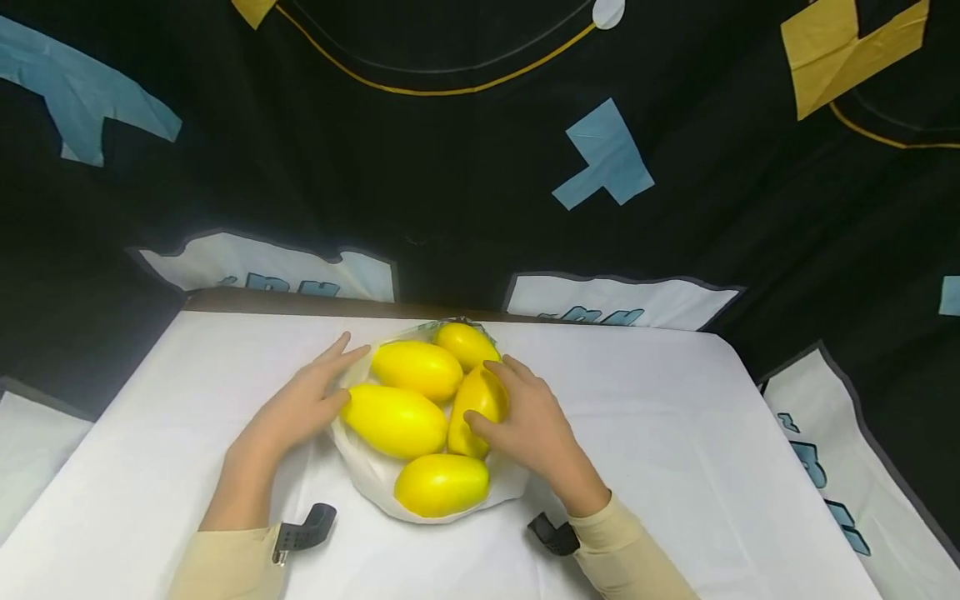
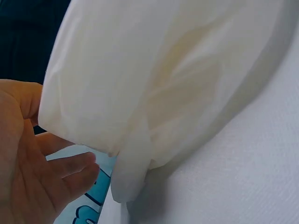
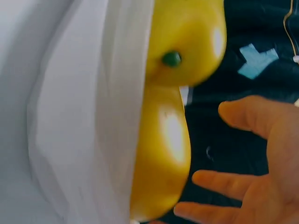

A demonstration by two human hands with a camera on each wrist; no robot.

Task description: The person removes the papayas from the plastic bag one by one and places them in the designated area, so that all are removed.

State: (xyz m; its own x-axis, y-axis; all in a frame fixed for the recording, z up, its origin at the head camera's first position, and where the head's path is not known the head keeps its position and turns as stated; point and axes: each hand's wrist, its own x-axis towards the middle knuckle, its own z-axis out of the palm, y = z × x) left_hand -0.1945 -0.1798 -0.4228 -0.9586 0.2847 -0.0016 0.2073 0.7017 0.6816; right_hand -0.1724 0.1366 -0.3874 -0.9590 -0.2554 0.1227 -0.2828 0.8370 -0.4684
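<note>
Several shiny yellow mangoes [image 1: 397,421] lie in a white plastic bag [image 1: 360,475] with its mouth spread wide. My left hand [image 1: 300,408] is at the bag's left rim, fingers extended and thumb tip overlapping the large left mango. In the left wrist view, the hand's thumb and one finger pass partly behind the bag's wall [image 2: 103,74]. My right hand [image 1: 536,417] reaches over the bag's right side, fingers and thumb spread about the right-hand mango [image 1: 480,400]. The right wrist view has its fingertips close beside a mango [image 3: 163,154]; another mango [image 3: 187,37] shows a green stem end.
The bag stands on a table with a white cloth [image 1: 675,433]. Behind the table hangs a black cloth [image 1: 420,183] with blue and gold patches. A black strap device sits on the left wrist [image 1: 307,527], another on the right wrist [image 1: 553,533].
</note>
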